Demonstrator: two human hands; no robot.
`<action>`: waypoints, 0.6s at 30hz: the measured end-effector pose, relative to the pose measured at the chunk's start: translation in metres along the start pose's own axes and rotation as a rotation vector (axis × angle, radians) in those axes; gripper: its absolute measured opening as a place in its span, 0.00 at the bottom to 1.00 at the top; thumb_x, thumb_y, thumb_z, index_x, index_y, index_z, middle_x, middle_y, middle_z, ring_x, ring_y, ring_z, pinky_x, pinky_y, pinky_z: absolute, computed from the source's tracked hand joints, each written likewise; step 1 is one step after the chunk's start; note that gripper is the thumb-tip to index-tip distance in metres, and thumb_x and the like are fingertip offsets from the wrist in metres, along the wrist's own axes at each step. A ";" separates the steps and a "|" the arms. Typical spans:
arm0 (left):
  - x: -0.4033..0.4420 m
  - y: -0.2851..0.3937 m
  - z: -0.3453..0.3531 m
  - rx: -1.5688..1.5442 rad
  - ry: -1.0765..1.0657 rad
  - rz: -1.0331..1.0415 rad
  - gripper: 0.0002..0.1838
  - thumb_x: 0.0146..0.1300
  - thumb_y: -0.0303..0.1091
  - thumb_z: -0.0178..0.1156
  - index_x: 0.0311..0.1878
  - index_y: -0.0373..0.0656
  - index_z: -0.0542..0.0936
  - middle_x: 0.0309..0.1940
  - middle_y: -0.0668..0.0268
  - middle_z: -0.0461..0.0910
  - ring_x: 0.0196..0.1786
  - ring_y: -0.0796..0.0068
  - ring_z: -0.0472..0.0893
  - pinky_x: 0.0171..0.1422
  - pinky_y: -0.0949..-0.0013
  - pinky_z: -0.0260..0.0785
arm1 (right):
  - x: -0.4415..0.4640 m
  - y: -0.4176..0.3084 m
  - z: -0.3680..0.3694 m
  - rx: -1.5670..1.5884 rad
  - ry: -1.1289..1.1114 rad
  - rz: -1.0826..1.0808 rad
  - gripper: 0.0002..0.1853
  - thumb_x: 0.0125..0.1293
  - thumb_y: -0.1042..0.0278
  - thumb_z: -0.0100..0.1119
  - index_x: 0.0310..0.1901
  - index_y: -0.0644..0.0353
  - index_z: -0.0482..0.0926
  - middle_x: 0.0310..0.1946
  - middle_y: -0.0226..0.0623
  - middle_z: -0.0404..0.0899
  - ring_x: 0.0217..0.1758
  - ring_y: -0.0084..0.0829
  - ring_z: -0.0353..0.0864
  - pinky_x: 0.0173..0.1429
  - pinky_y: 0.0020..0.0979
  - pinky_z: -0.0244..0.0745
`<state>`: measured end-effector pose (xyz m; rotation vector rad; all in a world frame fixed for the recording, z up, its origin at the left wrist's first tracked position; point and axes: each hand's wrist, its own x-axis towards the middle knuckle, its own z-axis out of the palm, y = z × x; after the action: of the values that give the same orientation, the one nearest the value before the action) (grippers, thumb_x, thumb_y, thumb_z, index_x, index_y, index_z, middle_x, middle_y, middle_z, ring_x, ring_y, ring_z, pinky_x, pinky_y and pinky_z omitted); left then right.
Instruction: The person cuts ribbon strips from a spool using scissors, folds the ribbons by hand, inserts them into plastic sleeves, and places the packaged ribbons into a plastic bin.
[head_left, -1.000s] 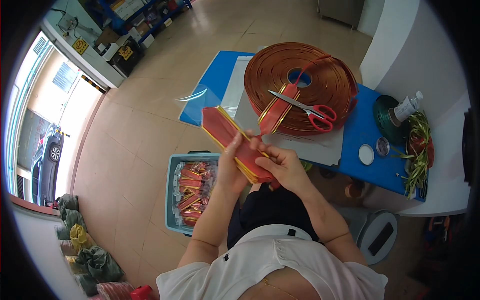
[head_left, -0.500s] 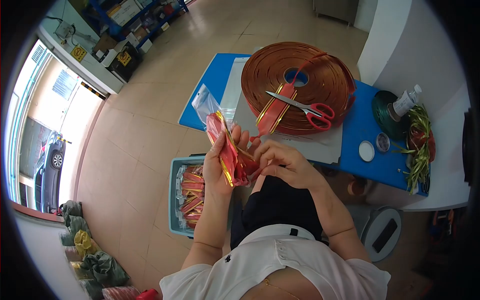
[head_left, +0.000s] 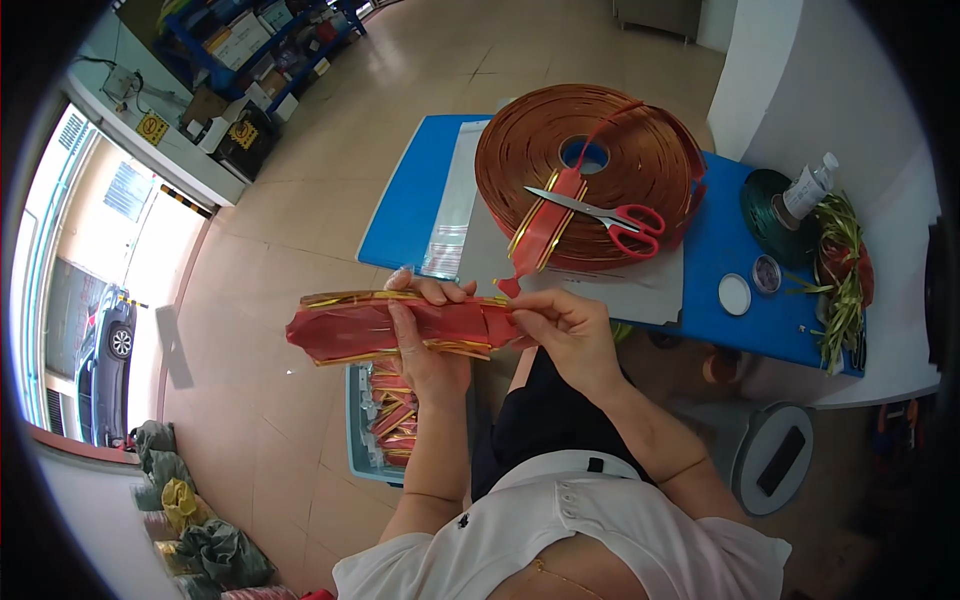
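My left hand [head_left: 432, 360] is closed round a flattened red ribbon [head_left: 350, 328] with gold edges, held level in front of me. Its thumb lies across the near face while the fingers sit behind. Fingertips of my right hand [head_left: 568, 335] pinch the ribbon's narrow right end. Just beyond, another gold-edged red ribbon piece [head_left: 545, 235] lies against a big brown-red ribbon roll [head_left: 520, 130]. Red-handled scissors [head_left: 630, 228] rest on top of it.
A blue table [head_left: 410, 190] carries clear plastic bags [head_left: 450, 215], a green ribbon spool [head_left: 765, 225], a bottle [head_left: 810, 190], a round white lid [head_left: 733, 297] and yellow-green ties [head_left: 835, 320]. Below my left arm, a light-blue bin [head_left: 357, 420] holds packed red ribbons. A stool [head_left: 770, 460] stands at right.
The ribbon bundle has turned from upright and bunched to level and stretched out leftward. My left hand has rotated with it. My right hand still pinches its end.
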<state>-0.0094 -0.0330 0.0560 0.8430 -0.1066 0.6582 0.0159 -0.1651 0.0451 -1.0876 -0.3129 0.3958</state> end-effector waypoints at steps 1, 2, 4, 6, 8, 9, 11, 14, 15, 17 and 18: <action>0.001 0.000 -0.001 0.022 -0.021 0.015 0.18 0.67 0.45 0.43 0.53 0.44 0.64 0.32 0.66 0.67 0.38 0.72 0.71 0.54 0.58 0.68 | 0.001 -0.003 0.001 0.059 0.001 0.048 0.13 0.59 0.78 0.55 0.46 0.68 0.72 0.38 0.37 0.77 0.36 0.21 0.78 0.40 0.22 0.76; 0.001 0.000 -0.004 0.045 -0.042 0.028 0.18 0.67 0.45 0.43 0.53 0.44 0.64 0.32 0.66 0.67 0.38 0.71 0.71 0.55 0.58 0.68 | 0.003 -0.005 0.002 0.119 0.002 0.097 0.14 0.59 0.77 0.56 0.47 0.68 0.72 0.38 0.37 0.78 0.35 0.21 0.78 0.39 0.21 0.76; 0.001 -0.001 -0.008 0.109 -0.099 0.041 0.19 0.66 0.46 0.44 0.53 0.44 0.64 0.34 0.64 0.68 0.41 0.69 0.72 0.56 0.57 0.66 | 0.006 -0.006 0.004 0.099 0.001 0.135 0.13 0.58 0.75 0.58 0.45 0.68 0.75 0.34 0.36 0.78 0.35 0.21 0.78 0.38 0.21 0.76; 0.001 -0.004 -0.011 0.186 -0.175 0.040 0.21 0.65 0.49 0.45 0.53 0.44 0.64 0.37 0.61 0.70 0.46 0.65 0.73 0.60 0.55 0.63 | 0.006 -0.005 0.003 0.027 -0.012 0.168 0.11 0.57 0.74 0.59 0.42 0.67 0.77 0.31 0.34 0.79 0.34 0.20 0.78 0.36 0.20 0.74; -0.001 -0.004 -0.007 0.161 -0.256 0.043 0.25 0.63 0.53 0.47 0.54 0.43 0.64 0.42 0.58 0.71 0.51 0.60 0.72 0.63 0.53 0.58 | 0.007 -0.002 -0.004 -0.100 -0.046 0.199 0.10 0.55 0.75 0.61 0.39 0.67 0.79 0.29 0.33 0.79 0.32 0.18 0.76 0.33 0.18 0.72; -0.002 -0.005 -0.005 0.149 -0.294 0.047 0.27 0.62 0.54 0.48 0.55 0.43 0.64 0.44 0.56 0.71 0.54 0.58 0.71 0.65 0.52 0.55 | 0.009 0.002 -0.002 -0.015 -0.021 0.144 0.10 0.55 0.74 0.62 0.38 0.68 0.79 0.28 0.32 0.79 0.32 0.18 0.76 0.34 0.18 0.71; -0.004 -0.011 -0.007 0.197 -0.328 -0.073 0.32 0.59 0.57 0.50 0.57 0.42 0.62 0.49 0.54 0.69 0.58 0.56 0.67 0.66 0.52 0.52 | 0.010 0.012 0.006 0.155 0.025 0.039 0.11 0.53 0.71 0.65 0.36 0.69 0.80 0.27 0.31 0.78 0.31 0.16 0.74 0.34 0.17 0.69; -0.014 -0.028 -0.011 0.290 -0.290 -0.184 0.36 0.57 0.58 0.51 0.60 0.42 0.60 0.54 0.52 0.67 0.62 0.55 0.62 0.67 0.52 0.51 | 0.008 0.018 0.013 0.094 0.065 0.044 0.10 0.53 0.74 0.64 0.36 0.70 0.80 0.28 0.32 0.79 0.31 0.15 0.73 0.36 0.17 0.68; -0.015 -0.031 -0.011 0.328 -0.259 -0.203 0.37 0.57 0.58 0.51 0.61 0.42 0.58 0.55 0.52 0.66 0.63 0.55 0.61 0.67 0.52 0.51 | 0.008 0.017 0.016 0.091 0.079 0.056 0.09 0.53 0.74 0.64 0.36 0.70 0.80 0.28 0.31 0.79 0.31 0.15 0.73 0.36 0.17 0.68; -0.013 -0.025 -0.003 0.175 -0.138 -0.246 0.37 0.57 0.58 0.52 0.62 0.41 0.57 0.57 0.52 0.65 0.65 0.56 0.58 0.67 0.52 0.52 | 0.007 0.013 0.015 0.081 0.097 0.081 0.08 0.53 0.75 0.63 0.35 0.69 0.80 0.28 0.31 0.78 0.30 0.16 0.73 0.36 0.17 0.67; -0.011 -0.019 0.002 0.090 -0.083 -0.268 0.38 0.57 0.57 0.52 0.62 0.41 0.56 0.58 0.52 0.64 0.66 0.57 0.57 0.67 0.52 0.52 | 0.008 0.012 0.013 0.059 0.067 0.097 0.08 0.54 0.75 0.62 0.35 0.69 0.80 0.27 0.30 0.78 0.30 0.15 0.72 0.36 0.17 0.67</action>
<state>-0.0070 -0.0494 0.0409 0.9517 -0.0382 0.3783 0.0153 -0.1457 0.0401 -1.0588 -0.1885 0.4516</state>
